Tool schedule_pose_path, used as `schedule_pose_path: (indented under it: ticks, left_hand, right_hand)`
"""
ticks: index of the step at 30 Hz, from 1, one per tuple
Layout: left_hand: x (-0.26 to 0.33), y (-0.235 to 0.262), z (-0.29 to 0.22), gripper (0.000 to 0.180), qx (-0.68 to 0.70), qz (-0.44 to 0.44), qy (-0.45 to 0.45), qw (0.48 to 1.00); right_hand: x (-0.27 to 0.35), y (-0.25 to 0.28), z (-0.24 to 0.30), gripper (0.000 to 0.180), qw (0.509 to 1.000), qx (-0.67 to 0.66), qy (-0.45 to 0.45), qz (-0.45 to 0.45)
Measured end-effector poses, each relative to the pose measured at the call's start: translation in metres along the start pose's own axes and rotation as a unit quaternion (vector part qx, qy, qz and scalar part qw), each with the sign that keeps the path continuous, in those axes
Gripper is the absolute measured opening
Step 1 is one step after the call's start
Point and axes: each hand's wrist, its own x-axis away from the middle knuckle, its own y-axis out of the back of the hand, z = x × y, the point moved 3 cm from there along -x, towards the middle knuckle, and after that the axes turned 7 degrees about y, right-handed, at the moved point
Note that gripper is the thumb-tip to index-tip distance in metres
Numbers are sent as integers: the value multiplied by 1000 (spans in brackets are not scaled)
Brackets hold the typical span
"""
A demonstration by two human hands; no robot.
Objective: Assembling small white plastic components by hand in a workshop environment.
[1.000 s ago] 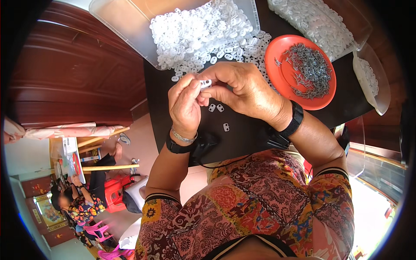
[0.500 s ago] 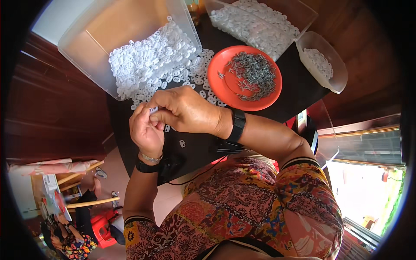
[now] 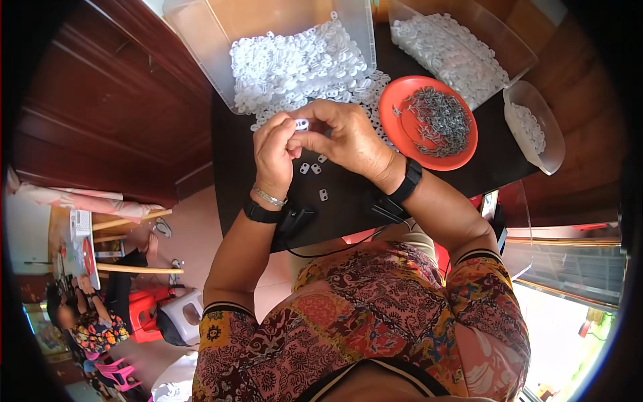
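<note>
A small white oval plastic piece with two holes is pinched between the fingertips of my two hands, above the dark table. My left hand grips its left end, fingers curled. From the other side, the thumb and forefinger of my right hand close on it; the fingers partly cover where they touch. Several similar loose white pieces lie on the table below my hands. Just beyond, a large heap of white pieces spills out of a tipped clear plastic box.
A red plate holds a pile of small grey metal screws or nails. Behind it are another clear box of white pieces and a small tub. Dark devices with a cable sit near my wrists. Another person is far left.
The view has shifted, so the table contents appear farther right and higher. The white piece shows more between my fingers, and my hands have turned slightly apart while still meeting at it.
</note>
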Motion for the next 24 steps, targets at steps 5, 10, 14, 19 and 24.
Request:
schedule_pose_path:
  ticks: [5, 10, 14, 19, 24]
  left_hand:
    - [1, 7, 11, 21, 54, 35, 5, 998]
    - [3, 5, 12, 24, 61, 51, 19, 997]
    - [10, 0, 8, 24, 63, 41, 6, 997]
    - [12, -7, 2, 23, 82, 46, -6, 995]
    - [4, -4, 6, 31, 14, -13, -27, 999]
  right_hand:
    - [-1, -1, 0, 21, 995, 91, 46, 24]
    - [1, -1, 0, 15, 997, 65, 27, 32]
    - [2, -1, 4, 13, 993, 84, 78, 31]
    - [5, 3, 7, 10, 991, 71, 114, 29]
    - [2, 1, 0, 13, 991, 97, 94, 11]
